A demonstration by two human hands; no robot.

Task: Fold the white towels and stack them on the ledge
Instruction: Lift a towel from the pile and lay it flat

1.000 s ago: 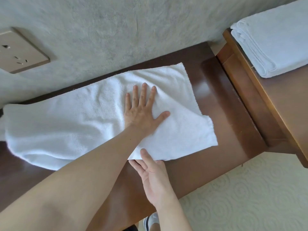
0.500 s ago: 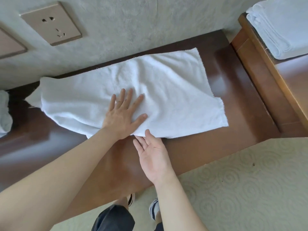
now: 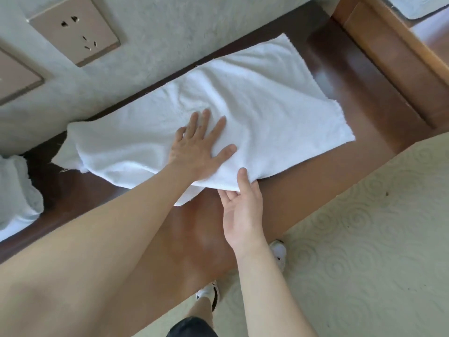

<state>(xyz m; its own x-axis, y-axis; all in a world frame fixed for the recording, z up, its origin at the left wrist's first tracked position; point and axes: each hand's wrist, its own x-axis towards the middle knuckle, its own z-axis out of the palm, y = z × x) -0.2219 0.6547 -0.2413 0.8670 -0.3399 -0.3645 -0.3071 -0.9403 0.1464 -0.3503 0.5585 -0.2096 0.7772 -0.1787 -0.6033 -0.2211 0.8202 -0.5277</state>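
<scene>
A white towel (image 3: 267, 110) lies spread along the dark wooden ledge (image 3: 303, 190), folded lengthwise with its left end rumpled. My left hand (image 3: 201, 147) presses flat on the towel's near middle, fingers spread. My right hand (image 3: 243, 207) is palm up at the towel's near edge, thumb on top and fingers under the cloth, pinching the edge slightly off the wood. More white towel cloth (image 3: 17, 193) sits at the far left of the ledge. A corner of a folded white towel (image 3: 422, 6) shows at the top right.
A lighter wooden unit (image 3: 388, 52) stands higher at the ledge's right end. The textured wall behind the ledge carries a socket plate (image 3: 73, 30). Patterned pale carpet (image 3: 364, 251) lies below, with my shoes (image 3: 209, 293) near the ledge's front edge.
My left hand slid left along the towel toward its near edge. My right hand moved up from the bare wood and took hold of the towel's near edge. The view shifted left.
</scene>
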